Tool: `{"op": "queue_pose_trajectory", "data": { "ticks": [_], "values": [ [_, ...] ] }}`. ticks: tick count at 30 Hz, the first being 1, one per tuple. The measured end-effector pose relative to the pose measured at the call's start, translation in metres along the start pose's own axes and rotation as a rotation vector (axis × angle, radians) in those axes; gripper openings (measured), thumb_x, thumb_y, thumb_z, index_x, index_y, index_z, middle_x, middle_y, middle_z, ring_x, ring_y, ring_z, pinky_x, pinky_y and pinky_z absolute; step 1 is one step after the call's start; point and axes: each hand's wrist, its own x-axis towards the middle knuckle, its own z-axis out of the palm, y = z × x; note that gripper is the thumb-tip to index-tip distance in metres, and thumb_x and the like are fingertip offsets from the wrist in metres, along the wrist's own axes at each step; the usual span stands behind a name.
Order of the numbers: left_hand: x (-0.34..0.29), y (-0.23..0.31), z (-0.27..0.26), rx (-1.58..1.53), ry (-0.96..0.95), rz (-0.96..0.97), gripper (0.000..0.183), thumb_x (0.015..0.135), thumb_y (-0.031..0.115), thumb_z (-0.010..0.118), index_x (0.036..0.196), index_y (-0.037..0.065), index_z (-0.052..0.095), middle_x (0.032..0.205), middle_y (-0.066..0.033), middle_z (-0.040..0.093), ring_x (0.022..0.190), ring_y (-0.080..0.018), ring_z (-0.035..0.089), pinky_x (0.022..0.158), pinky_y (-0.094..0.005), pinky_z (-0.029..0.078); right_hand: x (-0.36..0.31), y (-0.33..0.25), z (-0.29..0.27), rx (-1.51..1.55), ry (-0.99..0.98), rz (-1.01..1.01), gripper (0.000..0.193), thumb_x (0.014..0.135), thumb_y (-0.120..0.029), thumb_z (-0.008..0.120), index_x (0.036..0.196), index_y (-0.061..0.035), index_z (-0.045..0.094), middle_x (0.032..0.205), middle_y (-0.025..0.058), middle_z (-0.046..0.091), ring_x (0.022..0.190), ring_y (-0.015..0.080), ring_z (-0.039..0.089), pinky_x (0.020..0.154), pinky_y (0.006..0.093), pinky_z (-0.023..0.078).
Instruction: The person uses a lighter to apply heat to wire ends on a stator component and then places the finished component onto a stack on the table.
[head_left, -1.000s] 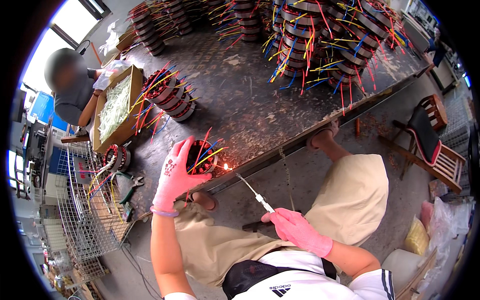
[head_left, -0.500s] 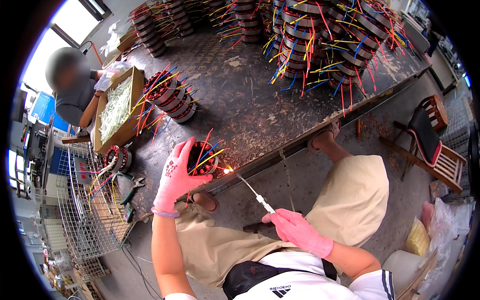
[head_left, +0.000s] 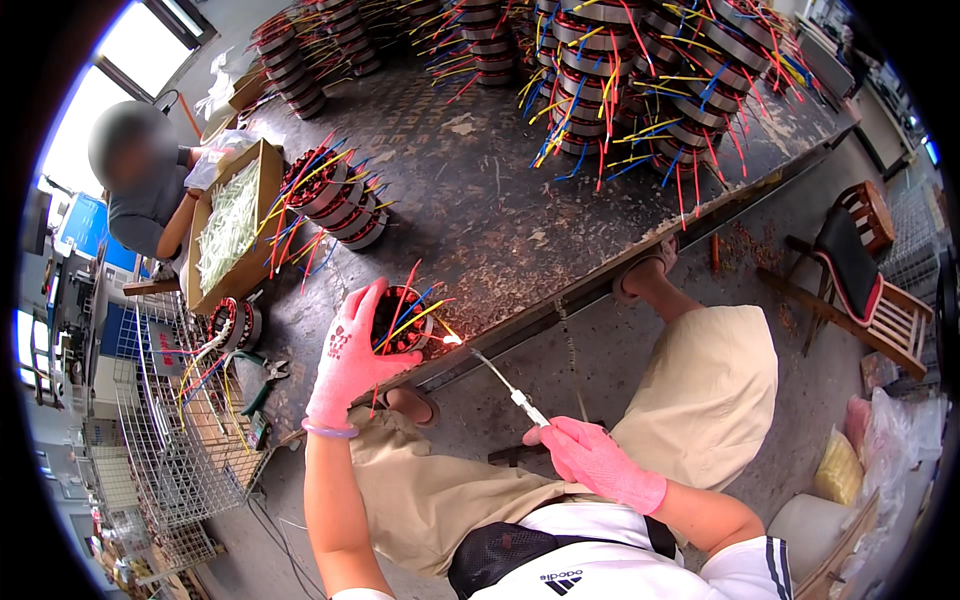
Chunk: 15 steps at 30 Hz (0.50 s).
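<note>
My left hand [head_left: 345,358], in a pink glove, wraps its thumb and fingers around the near side of a motor stator [head_left: 412,335] at the table's front edge. Red, blue and yellow wires stick up and out of the stator. In my right hand [head_left: 608,462], also pink-gloved, is a slim torch [head_left: 520,400] with a white handle and a thin metal tube. A small bright flame [head_left: 453,339] glows beyond its tip, touching or very near wire ends at the stator's right side. The fingers under the torch handle are partly hidden.
Stacked stators [head_left: 600,90] with coloured leads fill the table's back, and a shorter stack [head_left: 340,200] stands nearer. At left are a box of pale sleeves [head_left: 232,225], another stator [head_left: 237,323] and pliers [head_left: 268,385]. A co-worker [head_left: 145,185] sits beyond; a chair [head_left: 850,265] stands right.
Both hands keep their hold on the stator and the torch. The flame at the wire ends has shifted very slightly and looks a little longer.
</note>
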Motion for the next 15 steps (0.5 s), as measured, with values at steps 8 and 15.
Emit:
{"op": "queue_pose_trajectory", "data": {
  "ticks": [8,15],
  "values": [
    [0.0001,0.0000,0.0004,-0.003,-0.008,-0.013,0.100,0.057,0.017,0.088,0.143,0.000,0.040,0.135,-0.0180,0.048,0.123,-0.0349,0.051,0.104,-0.0394,0.043,-0.0024,-0.0039,0.0008,-0.025,-0.019,-0.036,0.026,0.102,-0.024,0.047,0.107,-0.0046,0.065,0.061,-0.0009,0.045,0.054,0.0059,0.042,0.050,0.0246,0.034],
    [-0.0002,-0.0020,0.0012,-0.006,-0.009,-0.009,0.101,0.057,0.017,0.088,0.143,0.000,0.040,0.136,-0.0181,0.048,0.124,-0.0350,0.051,0.105,-0.0394,0.042,-0.0025,-0.0055,0.0010,-0.061,0.007,0.002,0.027,0.102,-0.024,0.047,0.107,-0.0048,0.065,0.061,-0.0008,0.045,0.054,0.0064,0.042,0.050,0.0248,0.035]
  ]
}}
